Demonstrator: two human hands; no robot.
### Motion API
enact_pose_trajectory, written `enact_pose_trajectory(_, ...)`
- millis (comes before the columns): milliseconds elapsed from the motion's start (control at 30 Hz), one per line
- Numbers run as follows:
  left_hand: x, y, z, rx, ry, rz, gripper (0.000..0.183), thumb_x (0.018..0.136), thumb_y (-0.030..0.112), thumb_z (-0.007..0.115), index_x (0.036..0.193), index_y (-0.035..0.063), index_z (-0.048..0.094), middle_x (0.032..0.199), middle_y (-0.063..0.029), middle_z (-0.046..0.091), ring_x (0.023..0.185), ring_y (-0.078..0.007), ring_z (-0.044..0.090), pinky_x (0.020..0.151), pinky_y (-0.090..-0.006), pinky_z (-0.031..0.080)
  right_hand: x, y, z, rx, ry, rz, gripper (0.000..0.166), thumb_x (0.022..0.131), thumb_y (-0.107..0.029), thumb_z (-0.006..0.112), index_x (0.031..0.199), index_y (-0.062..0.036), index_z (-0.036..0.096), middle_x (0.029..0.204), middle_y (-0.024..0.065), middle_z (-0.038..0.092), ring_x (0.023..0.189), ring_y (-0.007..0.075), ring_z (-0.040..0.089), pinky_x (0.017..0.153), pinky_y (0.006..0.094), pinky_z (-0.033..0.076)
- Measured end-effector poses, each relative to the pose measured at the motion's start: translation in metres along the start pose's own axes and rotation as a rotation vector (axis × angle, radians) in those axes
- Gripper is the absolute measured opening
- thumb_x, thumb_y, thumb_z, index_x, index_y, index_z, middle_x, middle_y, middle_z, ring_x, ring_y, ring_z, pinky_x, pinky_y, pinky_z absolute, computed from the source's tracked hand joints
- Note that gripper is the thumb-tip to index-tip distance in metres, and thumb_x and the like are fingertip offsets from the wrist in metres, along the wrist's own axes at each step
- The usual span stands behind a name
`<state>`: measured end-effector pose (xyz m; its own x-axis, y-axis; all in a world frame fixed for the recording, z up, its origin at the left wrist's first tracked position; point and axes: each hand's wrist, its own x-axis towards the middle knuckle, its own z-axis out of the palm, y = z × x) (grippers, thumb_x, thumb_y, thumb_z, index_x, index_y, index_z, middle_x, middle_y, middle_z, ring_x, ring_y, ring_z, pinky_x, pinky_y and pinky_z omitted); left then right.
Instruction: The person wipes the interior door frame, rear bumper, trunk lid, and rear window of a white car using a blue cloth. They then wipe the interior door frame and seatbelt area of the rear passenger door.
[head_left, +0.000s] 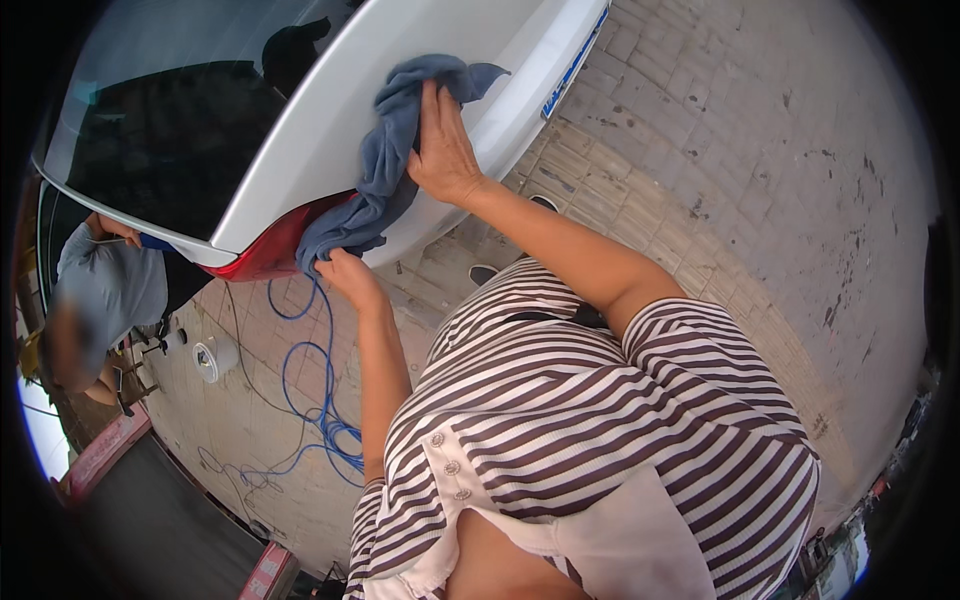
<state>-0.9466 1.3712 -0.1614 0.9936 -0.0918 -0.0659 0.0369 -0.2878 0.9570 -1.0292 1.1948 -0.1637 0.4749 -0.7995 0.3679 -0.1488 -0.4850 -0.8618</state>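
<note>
A crumpled blue-grey cloth (390, 157) lies against the rear of a white car, spanning the pale body panel (337, 97) and the red tail light (277, 236). My left hand (349, 277) grips the cloth's lower end beside the tail light. Higher up, my right hand (446, 150) holds the cloth's other part to the panel, its fingers stretched over the fabric and the thumb at its edge. Some fingertips of both hands are hidden in the folds. The dark rear window (172, 127) is at the upper left.
Another person (112, 277) in a grey top stands by the car's side at the left, an arm near the car. A blue hose (326, 405) lies coiled on the paving behind my left arm, with a white bucket (216, 358) farther left. The car's bumper (499, 131) curves close to my feet.
</note>
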Motion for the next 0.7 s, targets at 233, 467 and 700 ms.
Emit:
enact_pose_trajectory(233,-0.015,-0.011,0.010,-0.697,-0.157,-0.454,0.035,0.097,0.012,0.033,0.122,-0.0054,0.049,0.128,-0.0214,0.052,0.116,-0.0299,0.053,0.099,-0.0431,0.044,-0.015,0.061,0.038,0.502,0.180,0.606,0.045,0.082,-0.018,0.057,0.121,0.0014,0.044,0.124,0.0248,0.042,0.117,0.0427,0.040,0.103,0.0428,0.032)
enact_pose_trajectory(467,0.023,-0.048,-0.010,-0.817,-0.054,-0.879,0.039,0.095,0.012,0.032,0.127,-0.0054,0.046,0.134,-0.0197,0.049,0.126,-0.0340,0.046,0.108,-0.0513,0.035,-0.064,0.099,0.051,1.531,0.070,1.551,0.035,0.087,-0.022,0.058,0.116,-0.0015,0.056,0.120,0.0161,0.057,0.105,0.0293,0.059,0.091,0.0482,0.049)
enact_pose_trajectory(700,-0.012,-0.047,0.054,-0.636,-0.405,-0.881,0.037,0.089,-0.002,0.043,0.126,-0.0048,0.047,0.130,-0.0172,0.052,0.121,-0.0304,0.050,0.106,-0.0453,0.038,0.049,0.201,-0.050,0.767,0.372,0.820,0.047,0.081,-0.014,0.062,0.124,0.0009,0.051,0.117,0.0179,0.058,0.106,0.0285,0.057,0.089,0.0388,0.046)
